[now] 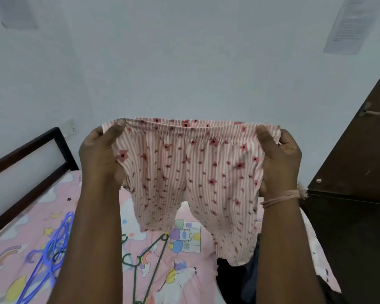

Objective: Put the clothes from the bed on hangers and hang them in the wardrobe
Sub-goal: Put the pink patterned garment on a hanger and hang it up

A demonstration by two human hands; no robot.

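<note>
While held, shorts [193, 183] waistband-up, legs down.

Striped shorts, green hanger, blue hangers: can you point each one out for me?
striped shorts [191, 172], head view, middle of the front fabric.
green hanger [156, 255], head view, its slanted arm on the bedsheet.
blue hangers [51, 253], head view, middle of the pile at the bed's left.

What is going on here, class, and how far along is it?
A person holds up pink striped floral shorts by the waistband, the left hand gripping one end and the right hand the other. The shorts hang above the bed, not yet on a hanger. Blue hangers and green hangers lie on the bedsheet below.
</note>
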